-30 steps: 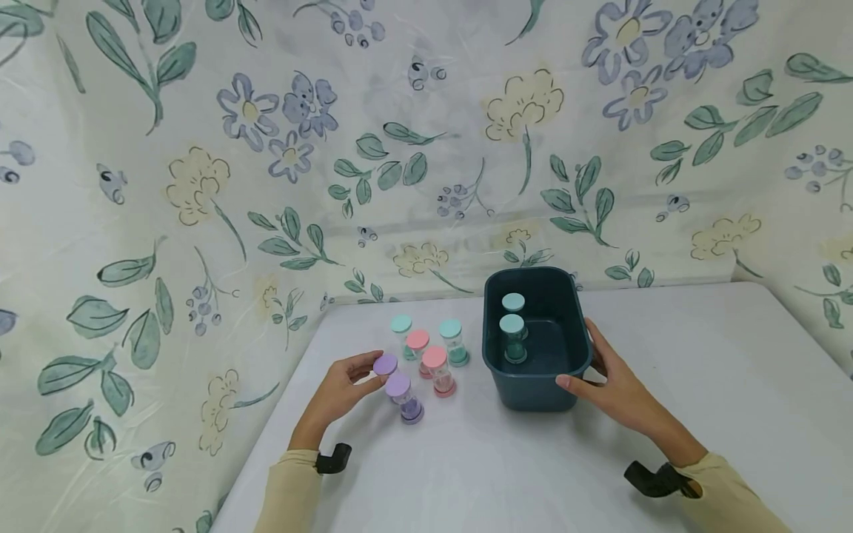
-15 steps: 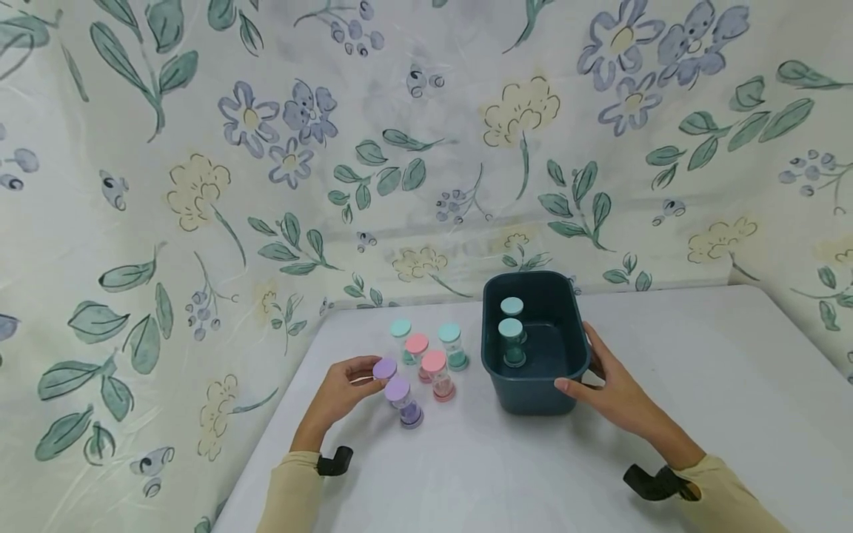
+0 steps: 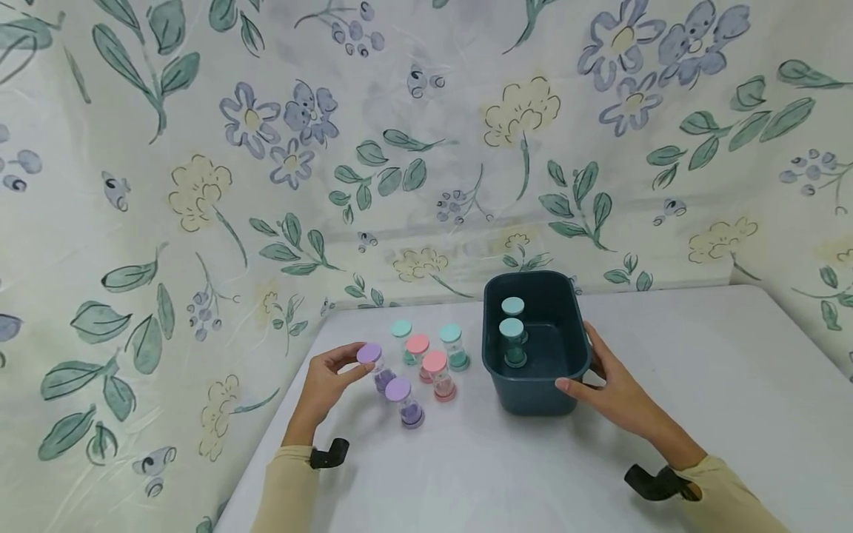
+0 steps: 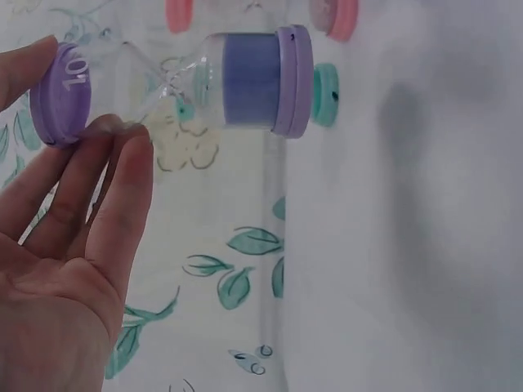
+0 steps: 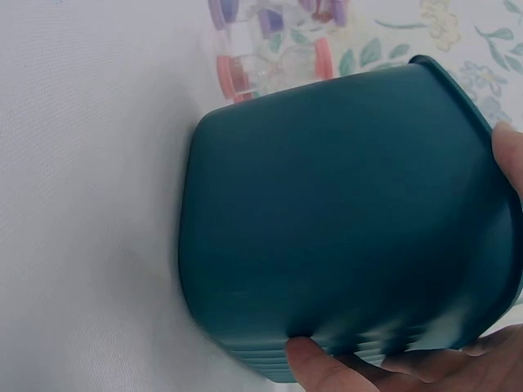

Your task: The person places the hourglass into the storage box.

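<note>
My left hand [image 3: 325,381] pinches the purple cap of a sand timer [image 4: 253,82]. In the left wrist view its cap reads 10, and the purple sand fills the far bulb. A second purple sand timer [image 3: 406,403] stands just to its right on the table. My right hand [image 3: 616,392] holds the near right corner of a dark teal bin [image 5: 343,212], thumb at the rim and fingers along the outer side. Inside the bin, against its left side, two teal-capped sand timers stand upright, the front one [image 3: 513,344] partly covering the rear one [image 3: 512,305].
Two pink sand timers, the nearer [image 3: 441,377] and the farther [image 3: 417,348], stand between the left hand and the bin. Behind them are two teal sand timers [image 3: 454,348]. A flowered cloth [image 3: 426,185] hangs at the back edge of the white table [image 3: 506,481].
My left hand has lifted the purple sand timer and shifted it slightly left and up, away from the other purple one. The right hand and the bin stay put.
</note>
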{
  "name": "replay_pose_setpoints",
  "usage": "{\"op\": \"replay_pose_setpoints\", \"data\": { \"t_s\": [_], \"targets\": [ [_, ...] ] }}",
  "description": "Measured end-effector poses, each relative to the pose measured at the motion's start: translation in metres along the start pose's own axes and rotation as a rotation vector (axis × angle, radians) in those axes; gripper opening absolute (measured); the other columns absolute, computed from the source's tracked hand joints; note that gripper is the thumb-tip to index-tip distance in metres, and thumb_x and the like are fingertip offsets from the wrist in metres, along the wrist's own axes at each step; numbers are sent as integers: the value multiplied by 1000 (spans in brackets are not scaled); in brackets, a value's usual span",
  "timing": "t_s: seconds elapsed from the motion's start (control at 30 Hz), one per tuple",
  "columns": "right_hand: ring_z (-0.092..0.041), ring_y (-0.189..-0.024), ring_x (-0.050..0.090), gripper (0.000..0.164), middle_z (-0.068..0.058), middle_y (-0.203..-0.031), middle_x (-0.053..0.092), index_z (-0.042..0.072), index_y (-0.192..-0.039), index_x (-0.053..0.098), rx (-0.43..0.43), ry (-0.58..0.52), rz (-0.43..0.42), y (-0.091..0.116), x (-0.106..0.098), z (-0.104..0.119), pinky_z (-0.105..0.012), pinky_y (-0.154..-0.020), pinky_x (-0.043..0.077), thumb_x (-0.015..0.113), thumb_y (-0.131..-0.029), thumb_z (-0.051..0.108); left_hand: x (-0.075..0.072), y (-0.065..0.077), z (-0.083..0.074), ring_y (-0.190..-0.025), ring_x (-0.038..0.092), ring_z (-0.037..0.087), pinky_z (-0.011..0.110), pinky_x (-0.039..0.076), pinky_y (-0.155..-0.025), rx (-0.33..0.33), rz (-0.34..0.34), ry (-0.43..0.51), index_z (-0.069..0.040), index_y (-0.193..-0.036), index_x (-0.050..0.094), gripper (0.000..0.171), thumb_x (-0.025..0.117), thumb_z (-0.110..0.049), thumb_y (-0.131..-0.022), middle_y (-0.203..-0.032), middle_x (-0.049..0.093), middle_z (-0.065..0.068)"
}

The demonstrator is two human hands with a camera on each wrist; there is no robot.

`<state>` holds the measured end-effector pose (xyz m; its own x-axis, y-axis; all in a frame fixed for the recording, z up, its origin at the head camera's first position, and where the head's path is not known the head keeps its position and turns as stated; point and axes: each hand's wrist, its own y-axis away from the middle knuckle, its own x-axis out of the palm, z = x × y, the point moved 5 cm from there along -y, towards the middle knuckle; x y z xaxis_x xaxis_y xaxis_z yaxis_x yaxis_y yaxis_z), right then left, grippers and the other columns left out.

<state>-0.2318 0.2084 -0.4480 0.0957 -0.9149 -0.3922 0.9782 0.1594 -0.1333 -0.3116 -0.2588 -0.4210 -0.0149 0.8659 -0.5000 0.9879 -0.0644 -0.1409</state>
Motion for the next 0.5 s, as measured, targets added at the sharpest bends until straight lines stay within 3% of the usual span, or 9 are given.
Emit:
{"op": "replay_pose_setpoints", "data": {
  "t_s": [0.17,0.5],
  "targets": [
    [-60,-148,31,105,-28,-171,14,19,-168,-4,3,6,-1,0,0,0,-67,-104,48,73,-97,32,-5,-2,-8,-111,64,-3,12,50,-98,42,-34,67,-8,-134,69,50,83,-26,-89,-124,73,-1],
    [-60,-148,30,105,-28,-171,14,19,-168,-4,1,10,-3,0,0,-1,-68,-104,47,73,-97,32,-10,-7,-30,-108,65,0,12,53,-93,112,-86,145,0,-132,68,46,81,-14,-90,-110,71,-19]
  ]
}}
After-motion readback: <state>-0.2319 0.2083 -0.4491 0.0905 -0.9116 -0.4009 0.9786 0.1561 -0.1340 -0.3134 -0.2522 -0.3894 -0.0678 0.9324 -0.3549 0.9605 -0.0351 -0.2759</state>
